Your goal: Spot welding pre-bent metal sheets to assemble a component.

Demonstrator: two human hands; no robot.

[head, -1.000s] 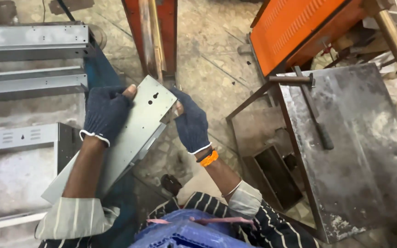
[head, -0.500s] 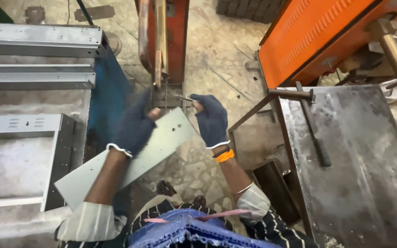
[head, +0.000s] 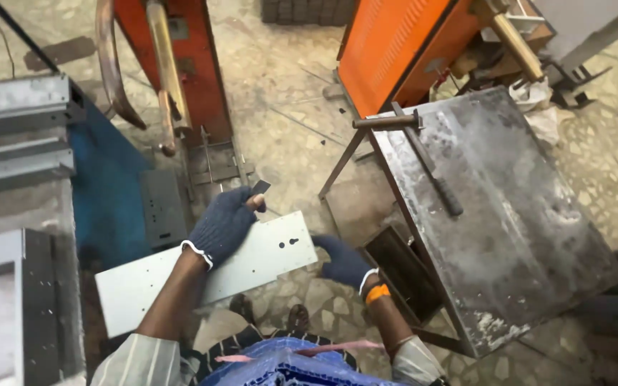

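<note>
I am looking down at my two gloved hands over a flat grey sheet-metal panel (head: 252, 268), a long pale plate with small punched holes that is lying slantwise across my lap area, its far end up toward the right. My left hand (head: 223, 225), in a dark blue knit glove, is resting on top of the panel near its upper edge, and its fingertips are pinching a small dark metal piece (head: 260, 187) — thumb and forefinger closed narrow on it. My right hand (head: 343, 261), gloved the same, is gripping the panel's right end from below, fingers curled around the edge; an orange band (head: 377, 294) is sitting at that wrist.

Just to my right a worn steel table (head: 516, 236) is standing, with a long-handled hammer (head: 423, 154) lying on its top. Ahead of me an orange machine (head: 180, 64) with curved copper arms is rising from the stone floor (head: 287, 93), and a second orange cabinet (head: 395, 50) is standing behind the table. On my left, folded grey metal channels (head: 16, 136) are lying stacked beside a blue surface (head: 109, 193)
</note>
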